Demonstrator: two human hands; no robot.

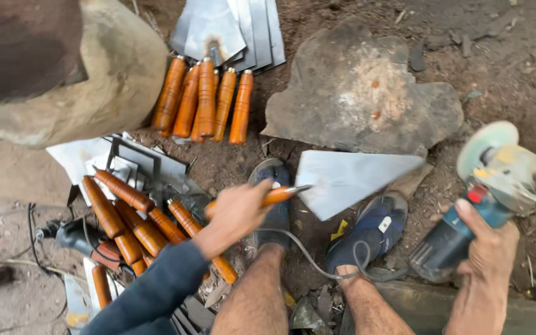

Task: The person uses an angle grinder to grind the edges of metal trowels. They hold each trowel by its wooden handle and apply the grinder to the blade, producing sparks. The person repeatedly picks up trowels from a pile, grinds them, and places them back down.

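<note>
Left hand [236, 214] comes in from the lower left, sleeved arm stretched forward, grip clenched on the orange handle of a trowel [342, 180] whose flat blade sits level above two blue shoes [367, 229]. Right hand [485, 248] is at the far right, wrist bent up, grip wrapped round the body of one blurry grinder [491, 180]. Up top: six more trowels [209, 99] lying on the dirt.
</note>
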